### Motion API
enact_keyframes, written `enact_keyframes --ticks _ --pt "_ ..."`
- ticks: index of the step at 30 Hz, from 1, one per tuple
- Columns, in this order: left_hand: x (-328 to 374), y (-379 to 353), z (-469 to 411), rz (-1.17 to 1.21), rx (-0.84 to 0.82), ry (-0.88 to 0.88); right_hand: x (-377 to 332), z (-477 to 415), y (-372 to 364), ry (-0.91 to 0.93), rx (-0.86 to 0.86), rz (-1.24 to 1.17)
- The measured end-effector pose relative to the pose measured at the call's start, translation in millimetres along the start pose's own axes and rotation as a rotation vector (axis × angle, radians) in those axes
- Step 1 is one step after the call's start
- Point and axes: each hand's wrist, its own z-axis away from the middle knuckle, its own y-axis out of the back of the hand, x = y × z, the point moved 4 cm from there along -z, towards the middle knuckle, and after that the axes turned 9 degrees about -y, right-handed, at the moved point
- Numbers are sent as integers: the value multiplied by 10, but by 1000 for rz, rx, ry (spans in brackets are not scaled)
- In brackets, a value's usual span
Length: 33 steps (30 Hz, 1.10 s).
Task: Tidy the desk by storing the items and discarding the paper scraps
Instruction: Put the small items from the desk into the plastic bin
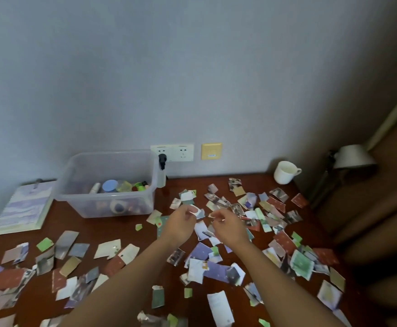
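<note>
A white paper scrap (pixel 197 211) is pinched in the grip of the left hand (pixel 179 224) above the table (pixel 126 231), and a smaller scrap (pixel 213 215) is pinched by the right hand (pixel 228 226). Torn papers (pixel 301 263) are strewn across the table; small containers (pixel 110 186) are stored in the clear bin (pixel 86 205) near the wall (pixel 192 67).

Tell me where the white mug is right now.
In the head view, the white mug sits at the far right corner of the desk by the wall, left of the lamp and right of the yellow wall plate, just beyond the paper scraps.
</note>
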Motion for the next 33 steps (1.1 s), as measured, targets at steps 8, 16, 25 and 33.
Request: enact_keyframes --ticks 8,16,25,33 --pt "265 -879 163 -24 -167 -30 818 154 542 -89 12 -32" --pt "447 -1615 235 -104 -214 -23 1425 213 944 -125 26 4" --pt "608 -2344 337 -100 -267 29 2034 170 1361 -136 61 76" --pt "575 -2739 279 -169 -347 55 2387 -40 1503 -108 63 237"
